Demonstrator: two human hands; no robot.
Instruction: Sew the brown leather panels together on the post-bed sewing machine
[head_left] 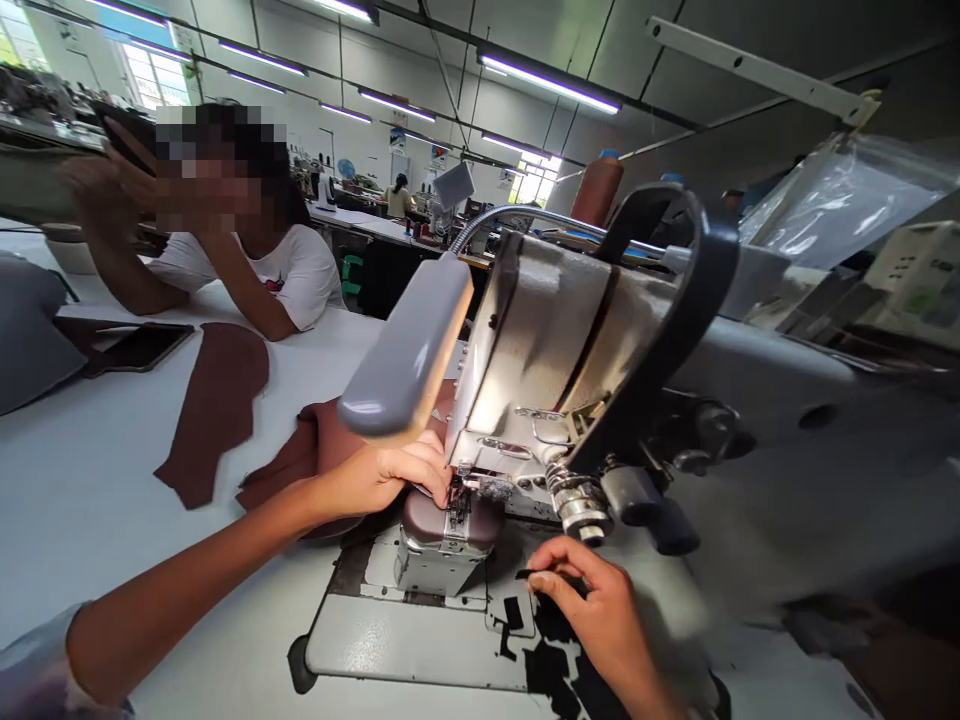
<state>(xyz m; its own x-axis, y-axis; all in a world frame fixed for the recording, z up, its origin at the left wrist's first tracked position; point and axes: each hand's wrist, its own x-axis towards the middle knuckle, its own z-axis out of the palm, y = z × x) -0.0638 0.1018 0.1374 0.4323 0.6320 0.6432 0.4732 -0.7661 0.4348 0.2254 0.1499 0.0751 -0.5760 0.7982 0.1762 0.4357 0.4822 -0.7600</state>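
A sewing machine [547,320] stands before me, its lamp [409,345] shining over the needle area. My left hand [409,468] is beside the presser foot [459,495], fingers closed on a brown fabric piece [330,440] that spreads out behind the wrist. The exact grip at the fingertips is partly hidden. Under the foot is the raised post bed [442,560], with brown on its top. To the right, my right hand [592,600] pinches a small black fabric piece [523,574] between thumb and finger. Several black scraps [547,668] lie below it on the machine's base plate [405,640].
Another brown fabric piece [217,410] and a phone [146,347] lie on the white table [97,470]. Across it sits a person in a white shirt [300,275]. A black curved bar [705,290] sticks out from the machine head. A brown thread cone [598,190] stands behind.
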